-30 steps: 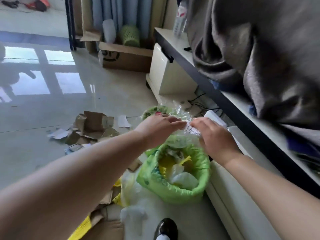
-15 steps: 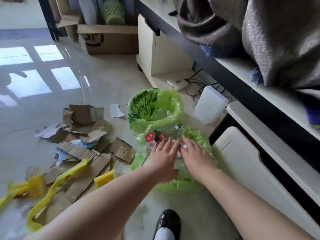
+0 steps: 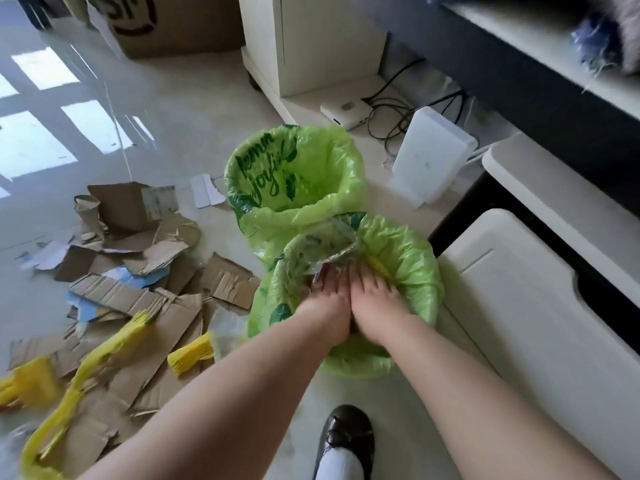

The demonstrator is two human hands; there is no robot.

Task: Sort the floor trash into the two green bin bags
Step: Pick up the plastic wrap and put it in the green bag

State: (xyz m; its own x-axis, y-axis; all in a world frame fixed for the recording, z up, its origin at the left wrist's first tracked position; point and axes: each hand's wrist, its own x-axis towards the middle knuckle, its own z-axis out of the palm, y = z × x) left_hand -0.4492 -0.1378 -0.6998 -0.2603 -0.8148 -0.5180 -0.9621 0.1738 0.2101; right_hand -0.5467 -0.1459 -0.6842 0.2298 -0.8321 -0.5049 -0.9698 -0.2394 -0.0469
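Note:
Two green bin bags stand side by side on the floor. The far bag [image 3: 346,168] with dark lettering looks empty from here. Both hands are inside the near bag [image 3: 415,258]. My left hand [image 3: 329,299] and my right hand [image 3: 374,299] lie flat, side by side, pressing down crumpled clear plastic wrap [image 3: 329,251] onto the contents. A bit of yellow trash [image 3: 379,270] shows by my right fingers. Torn cardboard pieces [image 3: 156,289] and yellow plastic strips [image 3: 104,351] lie scattered on the floor to the left.
A white cabinet front [image 3: 540,323] stands right of the near bag. A white box [image 3: 433,161], a router [image 3: 346,112] and cables sit behind the bags. A brown cardboard box [image 3: 180,26] stands at the back. My shoe [image 3: 346,441] is at the bottom.
Both hands dropped from above the bag with the clear wrap down into the near bag and now press it flat. The camera tilted down and closer.

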